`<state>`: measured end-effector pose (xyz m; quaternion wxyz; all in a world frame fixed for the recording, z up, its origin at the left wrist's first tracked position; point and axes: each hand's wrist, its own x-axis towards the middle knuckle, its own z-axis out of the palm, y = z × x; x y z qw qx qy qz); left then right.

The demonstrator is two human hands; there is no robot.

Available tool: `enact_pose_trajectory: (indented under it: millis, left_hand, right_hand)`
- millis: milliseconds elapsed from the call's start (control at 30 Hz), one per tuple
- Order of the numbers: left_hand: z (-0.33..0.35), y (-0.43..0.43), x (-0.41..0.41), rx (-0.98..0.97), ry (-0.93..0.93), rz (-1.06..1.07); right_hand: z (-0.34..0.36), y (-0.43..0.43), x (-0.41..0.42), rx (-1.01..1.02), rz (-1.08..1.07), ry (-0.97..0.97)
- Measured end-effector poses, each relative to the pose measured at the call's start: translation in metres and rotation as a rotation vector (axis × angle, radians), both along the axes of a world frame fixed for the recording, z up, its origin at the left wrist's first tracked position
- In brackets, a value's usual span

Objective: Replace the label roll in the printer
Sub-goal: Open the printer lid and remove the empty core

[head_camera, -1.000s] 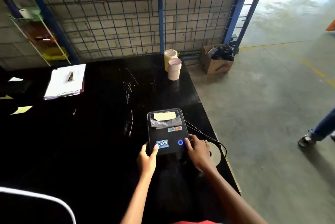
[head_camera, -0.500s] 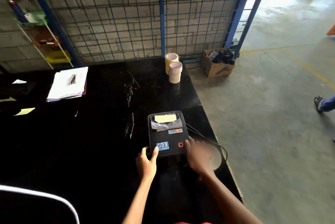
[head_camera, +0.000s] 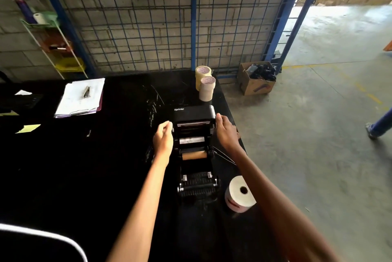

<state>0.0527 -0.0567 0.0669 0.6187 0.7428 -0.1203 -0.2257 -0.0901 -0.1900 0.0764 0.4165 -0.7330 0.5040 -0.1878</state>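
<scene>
The black label printer [head_camera: 196,185] sits on the black table [head_camera: 84,166] with its lid [head_camera: 194,113] swung up and back, showing rollers and a brown empty core [head_camera: 194,155] inside. My left hand [head_camera: 163,139] is curled at the lid's left side. My right hand [head_camera: 226,132] grips the lid's right edge. A white label roll [head_camera: 239,195] lies on the table just right of the printer's near end, untouched.
Two rolls of tape [head_camera: 205,84] stand behind the printer. A clipboard with papers [head_camera: 81,97] lies far left. The table's right edge drops to a concrete floor with a cardboard box [head_camera: 256,79]. A blue wire fence [head_camera: 193,17] backs the table. A person's leg [head_camera: 379,126] is at right.
The printer lid, shut a second ago with my hands at its near end, now stands open. Both hands moved forward to the lid's sides. The camera view is closer.
</scene>
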Motion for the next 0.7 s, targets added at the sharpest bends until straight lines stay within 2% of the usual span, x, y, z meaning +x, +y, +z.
enact_pose_trajectory:
  millis: [133, 233, 333, 433, 533, 700]
  left_hand:
    - [-0.009, 0.002, 0.016, -0.01, -0.002, -0.127]
    - [-0.03, 0.011, 0.021, 0.021, -0.058, -0.129]
    - [-0.061, 0.02, 0.021, 0.241, -0.208, -0.184]
    - [-0.091, 0.023, 0.018, 0.499, -0.35, -0.33]
    - [-0.104, 0.02, 0.011, 0.725, -0.528, -0.475]
    - [-0.115, 0.013, 0.01, 0.753, -0.671, -0.497]
  right_hand:
    - [-0.003, -0.003, 0.0, 0.085, 0.006, -0.228]
    - [-0.023, -0.001, -0.006, 0.049, -0.047, -0.248]
    - [-0.068, -0.003, -0.015, 0.029, -0.04, -0.098]
    - [-0.104, 0.001, -0.022, -0.002, 0.123, 0.179]
    - [-0.12, 0.005, -0.022, -0.073, 0.236, 0.329]
    - [-0.125, 0.003, -0.012, -0.235, 0.355, 0.425]
